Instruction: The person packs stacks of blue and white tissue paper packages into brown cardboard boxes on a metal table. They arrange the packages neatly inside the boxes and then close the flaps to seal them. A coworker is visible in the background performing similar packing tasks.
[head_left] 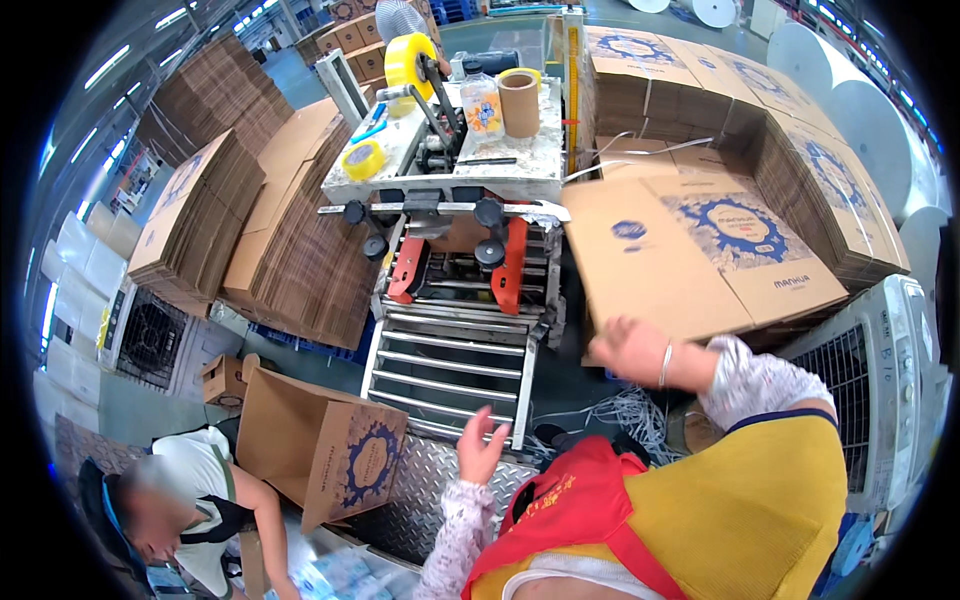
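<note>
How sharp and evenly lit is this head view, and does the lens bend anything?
Head view: the right hand is motion-blurred over the flat cartons; the left hand is sharper. Fisheye bends the roller conveyor rails near the black rim. Ceiling strip lights glare at top left.

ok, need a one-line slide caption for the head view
Right hand reaches the flat carton stack; left hand open above the roller conveyor of a carton taping machine.
</note>
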